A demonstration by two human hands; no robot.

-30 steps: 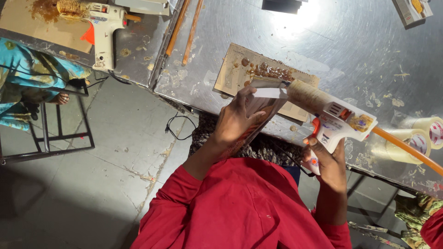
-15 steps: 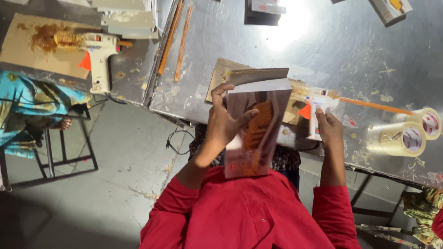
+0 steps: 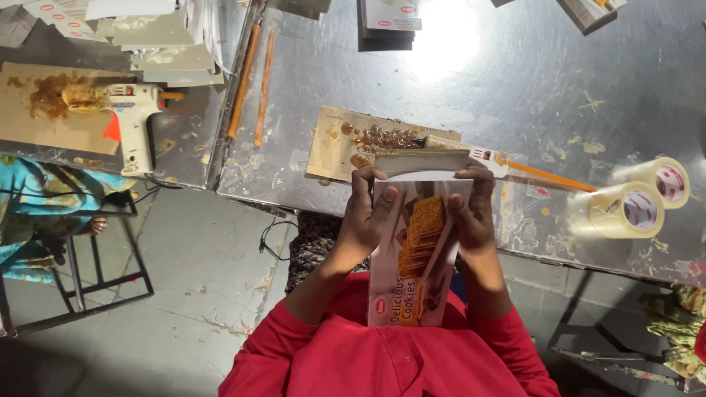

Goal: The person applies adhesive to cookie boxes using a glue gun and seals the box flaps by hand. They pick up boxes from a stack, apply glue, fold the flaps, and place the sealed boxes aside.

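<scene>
A tall cardboard biscuit box (image 3: 415,250), white and brown with a picture of biscuits, stands upright against my chest with its top flap open. My left hand (image 3: 365,217) grips its left side and my right hand (image 3: 473,209) grips its right side, fingers over the top edge. A white glue gun (image 3: 471,156) with an orange glue stick lies on the metal table (image 3: 515,81) just behind the box. Beside it sits a cardboard scrap (image 3: 338,143) smeared with brown glue.
Two rolls of clear tape (image 3: 647,198) stand at the right. A second glue gun (image 3: 125,110) rests on stained cardboard at the left, near two orange glue sticks (image 3: 246,77) and stacked flat cartons (image 3: 140,37). A metal stool (image 3: 81,257) stands on the floor.
My right hand has let go of the glue gun, which now lies on the table. Both hands have come onto the box and turned it upright.
</scene>
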